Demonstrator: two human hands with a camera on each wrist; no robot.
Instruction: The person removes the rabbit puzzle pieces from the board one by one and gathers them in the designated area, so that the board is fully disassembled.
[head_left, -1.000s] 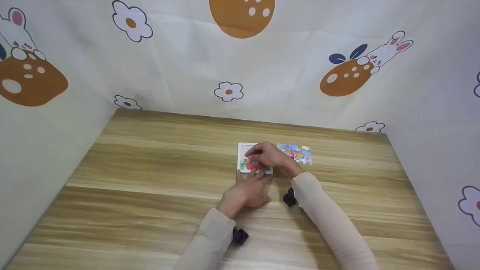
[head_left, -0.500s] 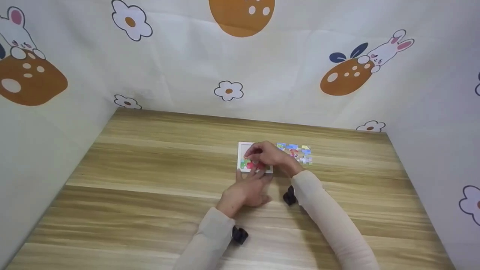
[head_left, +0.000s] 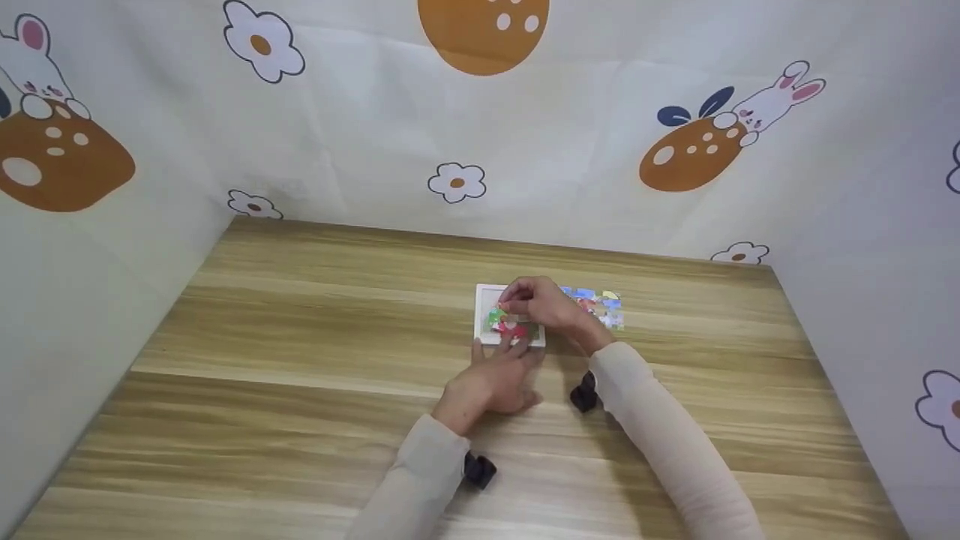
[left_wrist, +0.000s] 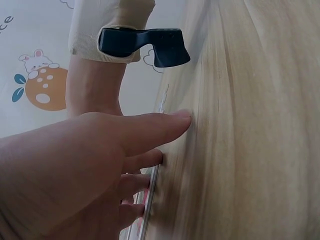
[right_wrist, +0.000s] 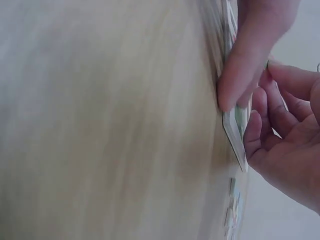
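Note:
A small white puzzle tray point(head_left: 479, 315) lies on the table with several joined jigsaw pieces point(head_left: 512, 330) in green and red in its near part. My right hand point(head_left: 551, 306) is over the tray, pinching a green puzzle piece point(head_left: 496, 318) by its upper end between thumb and fingertips. My left hand point(head_left: 499, 381) lies at the near edge, its extended fingers resting on the rim and the red pieces. In the left wrist view, the left thumb point(left_wrist: 160, 127) points away from the tray, near the tabletop. The right palm covers the tray's far right part.
More puzzle pieces point(head_left: 611, 304), blue, yellow and red, lie together just right of the tray, partly behind the right hand. Black wrist mounts point(head_left: 480, 471) sit under both sleeves. A patterned curtain point(head_left: 360, 135) rises behind the wooden table point(head_left: 300, 337).
My right hand has shifted slightly right and back. The green piece at the tray's left has moved right with it, leaving a gap along the left rim. The left hand stays put.

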